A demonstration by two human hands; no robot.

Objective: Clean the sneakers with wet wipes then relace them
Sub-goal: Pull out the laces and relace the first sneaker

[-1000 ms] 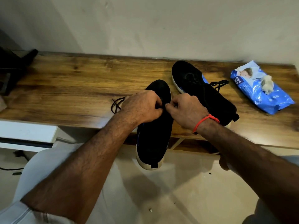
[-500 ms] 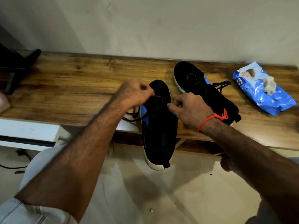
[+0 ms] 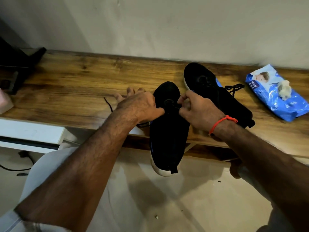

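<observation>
Both hands are up at the lace area of the near sneaker. The right hand is pinched shut on a bit of black lace right at the eyelets. The left hand has its thumb pressed onto the shoe's upper while the other fingers are spread loose over the wood; can't really tell if it's got any lace in it. More lace trails out under the left wrist, with a loose end lying on the surface. That sneaker sits toe-in on the surface with its heel hanging off the front edge. The second sneaker lies just beside it to the right, angled, laces out. Further right is a blue wet wipes pack with a crumpled used wipe on top.
</observation>
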